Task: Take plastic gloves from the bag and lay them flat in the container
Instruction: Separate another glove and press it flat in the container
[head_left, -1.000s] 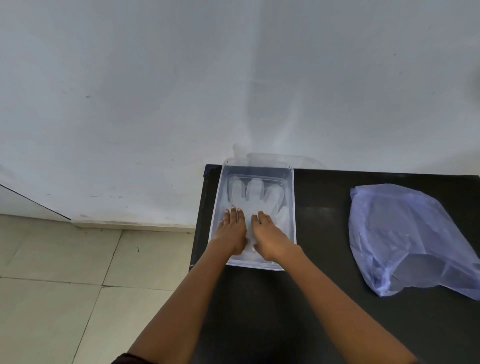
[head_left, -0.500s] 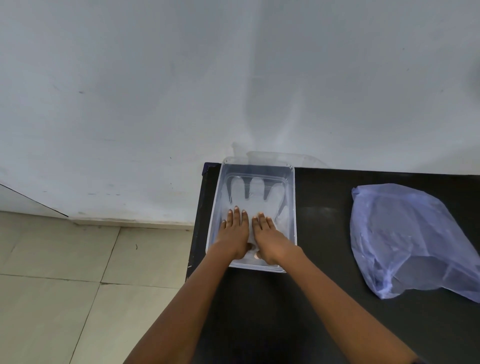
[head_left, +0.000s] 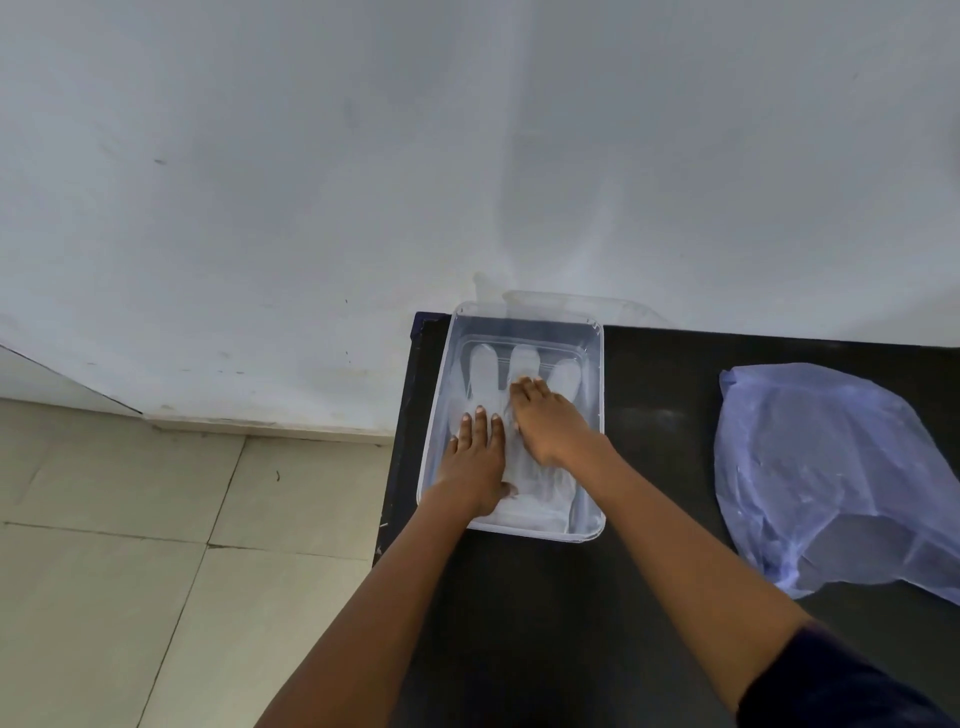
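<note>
Smoothing pass in progress. Since half a second ago my right hand (head_left: 553, 423) has slid from beside the left one toward the far end of the container (head_left: 434, 436), and its fingertips now sit at the base of the glove (head_left: 522, 364) fingers. My left hand (head_left: 475, 460) hasn't moved: palm down, fingers extended and together, pinning the cuff half near the container's front-left. Neither hand grips anything. Both are open and pressing flat, the right with fingers slightly curled.

Glove lies inside the container, fingers pointing at the container's far wall, looks spread out with no obvious fold. I'd call this glove nearly done.

Bag (head_left: 831, 467) sits on the bench (head_left: 660, 374), well to the right of the container, untouched by either hand. Can't tell how many gloves remain inside; the film is too cloudy.
</note>
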